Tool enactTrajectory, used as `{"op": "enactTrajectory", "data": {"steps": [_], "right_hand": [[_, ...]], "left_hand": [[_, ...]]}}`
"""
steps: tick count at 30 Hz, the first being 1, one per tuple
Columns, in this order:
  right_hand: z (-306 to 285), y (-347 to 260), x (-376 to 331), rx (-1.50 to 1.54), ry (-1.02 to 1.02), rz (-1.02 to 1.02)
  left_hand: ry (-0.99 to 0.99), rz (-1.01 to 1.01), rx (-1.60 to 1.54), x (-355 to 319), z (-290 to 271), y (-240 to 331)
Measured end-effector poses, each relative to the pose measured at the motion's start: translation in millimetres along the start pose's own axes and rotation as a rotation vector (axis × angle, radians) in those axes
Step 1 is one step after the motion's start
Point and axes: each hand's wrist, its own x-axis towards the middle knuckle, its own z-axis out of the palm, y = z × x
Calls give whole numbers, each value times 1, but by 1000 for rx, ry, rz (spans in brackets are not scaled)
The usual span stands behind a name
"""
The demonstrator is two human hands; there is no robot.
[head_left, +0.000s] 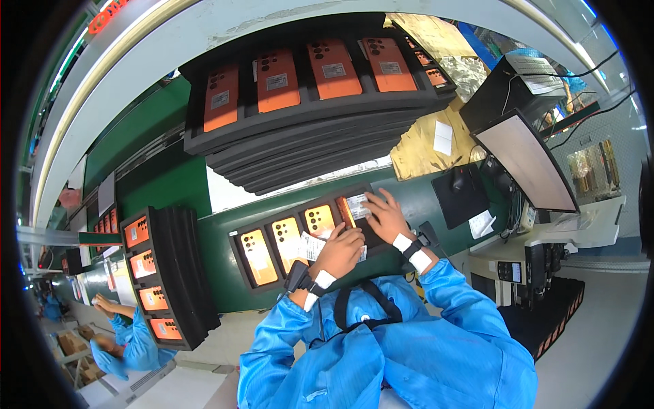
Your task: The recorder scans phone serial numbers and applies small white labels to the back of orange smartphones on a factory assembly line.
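A black foam tray (298,217) lies on the green bench before me, with orange phones in its slots, camera side up. My left hand (340,253) is curled over the tray, and a white printed label sheet (311,246) sticks out from under it on both sides. At the tray's right end, my right hand (386,217) rests its outstretched, parted fingers on a white label (356,206) on the last phone (345,213). That phone looks tilted and is partly covered by my hands. The middle phone (286,238) lies partly beneath the sheet.
Behind the tray stands a tall stack of black foam trays (300,129) with labelled orange phones on top. Another tray stack (178,273) is at the left. To the right are a mouse (458,179), a monitor (528,160) and a machine (521,269). A co-worker (129,341) sits at far left.
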Motion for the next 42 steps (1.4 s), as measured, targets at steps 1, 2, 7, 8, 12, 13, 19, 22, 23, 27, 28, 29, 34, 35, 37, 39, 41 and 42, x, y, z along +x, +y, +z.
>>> {"op": "enactTrajectory", "data": {"steps": [1, 2, 7, 8, 12, 13, 19, 22, 23, 27, 28, 29, 34, 35, 37, 39, 41, 42], "right_hand": [[2, 0, 1, 5, -22, 15], [7, -2, 2, -102, -57, -36], [19, -2, 18, -216, -96, -7], [15, -2, 17, -166, 27, -20], [-16, -13, -10, 354, 161, 103], [-20, -22, -18, 369, 135, 131], [-45, -64, -50, 864, -377, 46], [-56, -72, -53, 628, -190, 67], [-63, -71, -51, 562, -250, 194], [-82, -77, -39, 536, -361, 84], [-85, -82, -35, 500, -397, -19], [-85, -87, -30, 506, -389, -21], [-88, -105, -7, 324, -413, -204], [-88, -107, -6, 311, -494, -191], [-86, -110, -3, 306, -481, -207], [-84, -112, -3, 298, -480, -219], [-82, -111, -4, 292, -509, -192], [-80, -110, -4, 301, -499, -202]], "left_hand": [[1, 3, -4, 1, 1, 0], [-14, 2, -10, 2, 1, 0], [51, 45, -29, 4, -3, 5], [71, 68, -34, 3, -7, 6], [-51, -171, -106, -10, -26, 15], [-22, -155, -97, -11, -31, 18], [38, -335, -315, -15, -60, 31], [-10, -414, -338, -23, -77, 28], [-38, -442, -322, -26, -81, 27], [-131, -464, -272, -33, -88, 26], [-107, -449, -256, -33, -88, 26], [-135, -419, -260, -33, -88, 27], [-197, -381, -253, -32, -88, 30], [-209, -394, -260, -32, -88, 30], [-215, -411, -268, -34, -89, 30], [-194, -377, -244, -35, -89, 29], [-175, -370, -256, -36, -89, 29], [-161, -357, -268, -37, -89, 30]]}}
